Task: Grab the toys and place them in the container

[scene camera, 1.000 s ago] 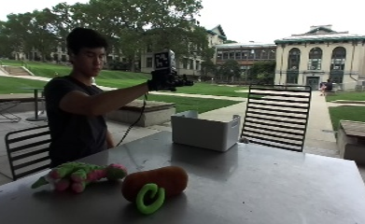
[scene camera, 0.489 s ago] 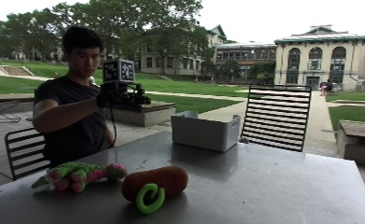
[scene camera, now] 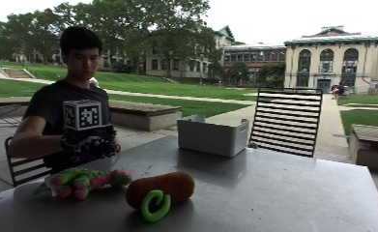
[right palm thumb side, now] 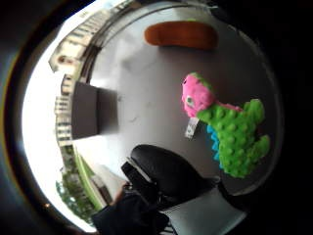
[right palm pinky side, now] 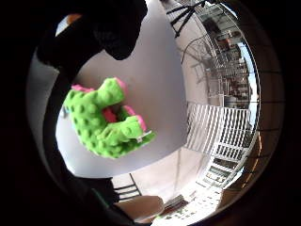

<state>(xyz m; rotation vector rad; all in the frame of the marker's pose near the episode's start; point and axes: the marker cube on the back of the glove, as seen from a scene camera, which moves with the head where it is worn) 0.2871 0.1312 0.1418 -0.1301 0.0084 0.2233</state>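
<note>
Gloved right hand point(scene camera: 91, 146) hangs over the desk point(scene camera: 291, 193) edge on the person's side, holding nothing. Fingers point(right palm thumb side: 166, 171) look loosely curled and relaxed in the thumb-side palm view; nothing sits between them.

Directly below the fingers: green-and-pink dinosaur toy point(scene camera: 82, 180), lying flat on the desk, apart from the hand. Both palm views look down onto it, so the hand reads as staged for this one first.

Beyond the fingers, toward desk centre: orange plush toy point(scene camera: 161, 187), on its side, with a green ring point(scene camera: 153, 206) leaning against its front. Can't tell if the ring is sewn to the plush or a separate toy.

Well past both, on the far side of the desk from the fingers: the grey container point(scene camera: 213, 136), open top, upright. Its inside isn't visible from any view, so can't confirm whether it's empty.

Progress, my read:
- Done: nothing visible. No toy in hand, none seen in the container.
- Left: grab dinosaur, carry across, drop in; same for the orange plush and the ring.
- Task at the start, or at least before the first grasp of what's on the desk.

Count:
- hands on the job: 1 (gloved); bare hand not visible
- dinosaur toy: 1
- orange plush: 1
- green ring: 1, possibly part of the plush
- container: 1
- toys on desk: 2 or 3 depending on the ring
</note>
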